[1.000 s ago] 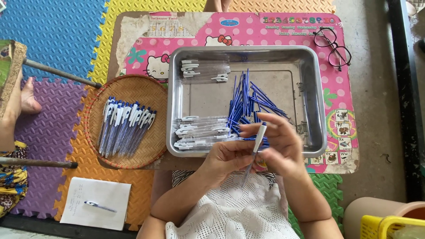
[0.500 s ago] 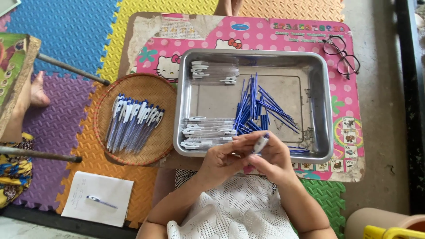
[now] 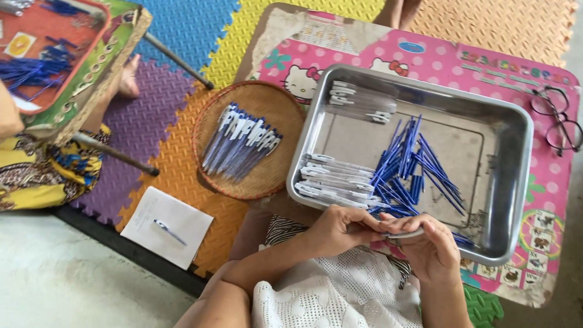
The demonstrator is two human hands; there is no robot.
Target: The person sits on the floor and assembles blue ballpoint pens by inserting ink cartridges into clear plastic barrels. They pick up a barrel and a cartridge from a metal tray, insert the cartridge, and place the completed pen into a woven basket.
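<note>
Pen (image 3: pixel 402 233), slim clear barrel, lying level, pinched between left hand (image 3: pixel 340 229), right hand (image 3: pixel 432 248)

Quick count: one metal tray (image 3: pixel 510 182) mid-right, with two bunches of clear pen barrels (image 3: pixel 340 179) in it, one upper left, one lower left, plus one loose pile of blue refills (image 3: pixel 407 170), too many to count. One round woven basket (image 3: pixel 255 103) left of it holding a dozen-ish finished pens (image 3: pixel 240 143), can't count exactly. One notepad (image 3: pixel 182 234) with one pen on it, lower left. One pair of glasses (image 3: pixel 559 118) far right. Two hands, left hand (image 3: pixel 340 231) and right hand (image 3: pixel 431 249), sharing one pen barrel (image 3: pixel 401 233).
</note>
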